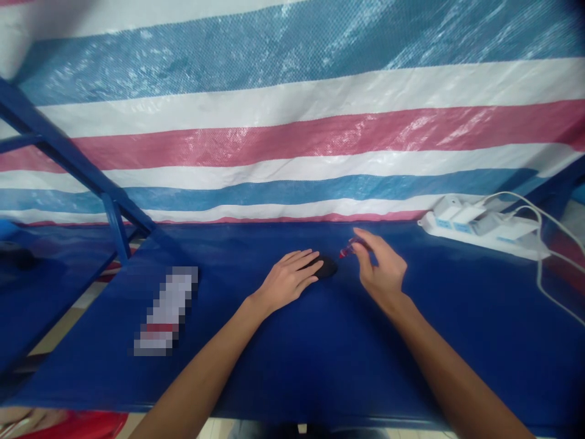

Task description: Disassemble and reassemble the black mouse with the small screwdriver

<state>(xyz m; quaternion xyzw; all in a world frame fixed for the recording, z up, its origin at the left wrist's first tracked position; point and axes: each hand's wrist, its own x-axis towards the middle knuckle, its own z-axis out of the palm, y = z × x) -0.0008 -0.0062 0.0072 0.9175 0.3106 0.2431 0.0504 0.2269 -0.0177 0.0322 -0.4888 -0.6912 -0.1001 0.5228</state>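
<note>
My left hand (287, 278) lies with its fingers stretched out over the near side of a black rounded object (326, 267), which looks like a computer mouse. The fingers cover part of it. To its right, my right hand (381, 266) pinches a small translucent purplish piece with a red end (346, 250) between thumb and fingers. That red end points left, close to the black object but apart from it in this view. The piece is too small and blurred to name its kind.
A blue tabletop (320, 360) lies under both hands. At the right back stands a white power strip (484, 228) with plugged-in adapters and trailing white cables (539, 268). A pixelated flat item (167, 311) lies at left, near a blue metal frame (86, 171). Striped sheeting (292, 140) hangs behind.
</note>
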